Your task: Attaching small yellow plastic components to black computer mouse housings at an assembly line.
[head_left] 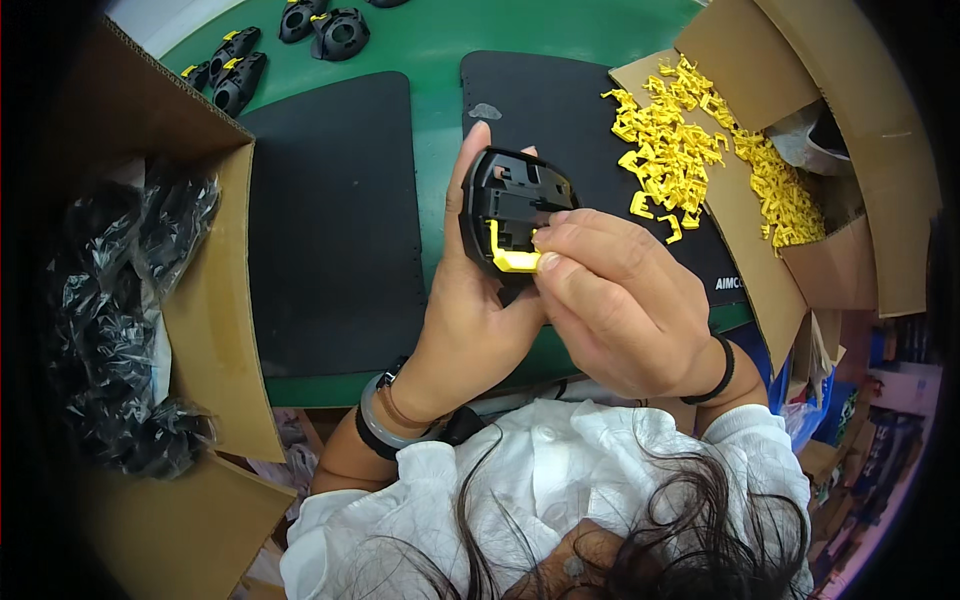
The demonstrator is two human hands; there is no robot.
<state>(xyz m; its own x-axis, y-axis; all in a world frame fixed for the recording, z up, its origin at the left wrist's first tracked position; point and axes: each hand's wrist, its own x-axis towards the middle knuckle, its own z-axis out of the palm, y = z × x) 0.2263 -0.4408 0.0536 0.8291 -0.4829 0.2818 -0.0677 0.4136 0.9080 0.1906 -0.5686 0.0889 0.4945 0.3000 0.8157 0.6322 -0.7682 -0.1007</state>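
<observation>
My left hand [465, 320] is wrapped round a black plastic housing [520, 190], holding it up above the table with its hollow inner side toward me. Against the near end of the housing lies a bent yellow plastic clip [515, 262]. My right hand [630, 295] pinches this clip between thumb and fingertips, pressed up to the housing. How deep the clip sits in the housing I cannot tell, since my fingers cover part of it.
A pile of yellow clips [665, 140] spreads from the right black mat [590, 110] into an open cardboard box [830, 265]. Another black mat [335, 220] lies left. Several black housings with yellow clips [340, 35] stand at the far left. Bagged black parts [120, 330] fill the left box.
</observation>
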